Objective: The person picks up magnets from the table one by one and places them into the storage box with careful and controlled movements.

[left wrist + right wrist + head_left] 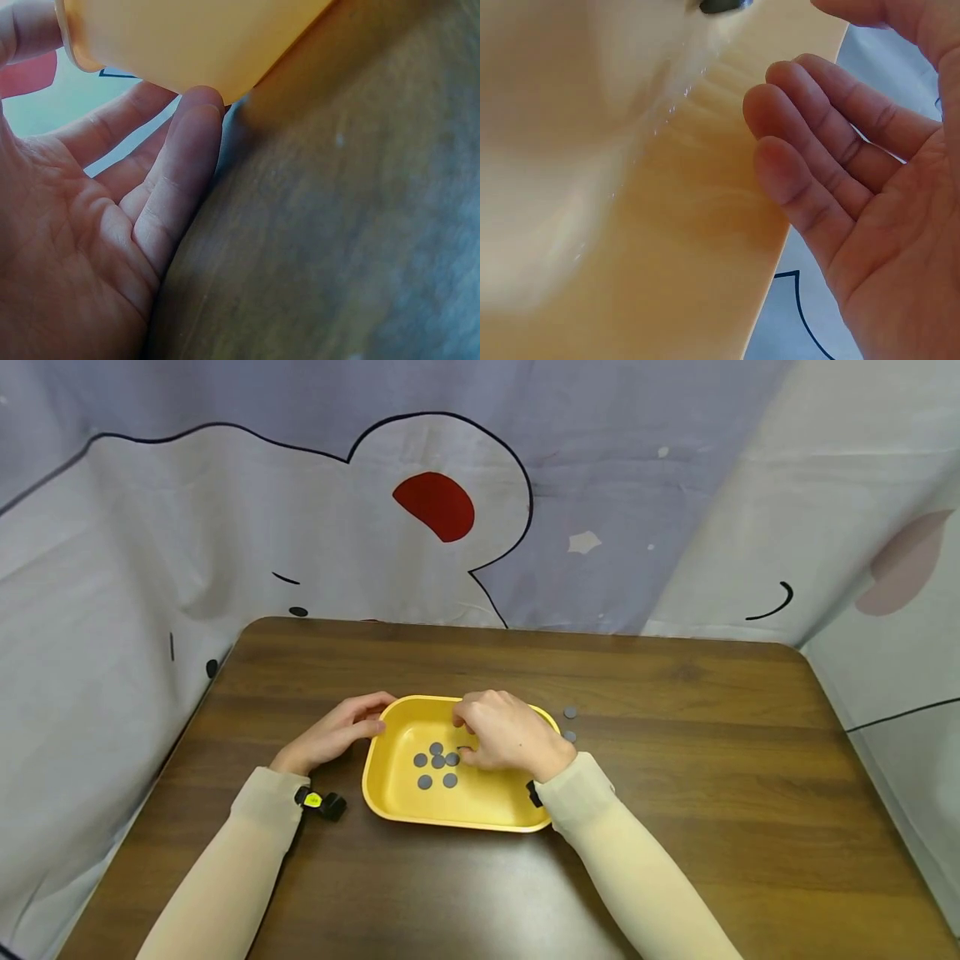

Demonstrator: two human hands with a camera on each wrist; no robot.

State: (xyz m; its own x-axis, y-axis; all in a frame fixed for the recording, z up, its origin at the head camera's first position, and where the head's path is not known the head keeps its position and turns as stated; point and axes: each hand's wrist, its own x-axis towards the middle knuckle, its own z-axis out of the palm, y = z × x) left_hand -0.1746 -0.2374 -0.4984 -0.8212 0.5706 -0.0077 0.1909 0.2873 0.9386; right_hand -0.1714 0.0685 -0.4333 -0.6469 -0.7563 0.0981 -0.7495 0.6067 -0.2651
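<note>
A yellow plastic tray (457,817) sits on the table with several small grey discs (425,782) on its floor. At its left end my left hand (330,733) holds it, thumb over the rim and fingers along the outer wall, as the left wrist view shows at the wall (202,45). Over the tray's right half is my right hand (506,735), fingers loosely bent and spread from the thumb. Close to its thumb lies a disc, partly covered. In the right wrist view a dark disc (724,4) appears at the top edge, apart from the fingertips (780,169).
Two more grey discs (570,712) lie on the wooden table (712,793) just right of the tray, one partly hidden by the rim. A printed curtain (600,485) hangs behind the table and along its sides. Black wrist cameras (332,807) are strapped on.
</note>
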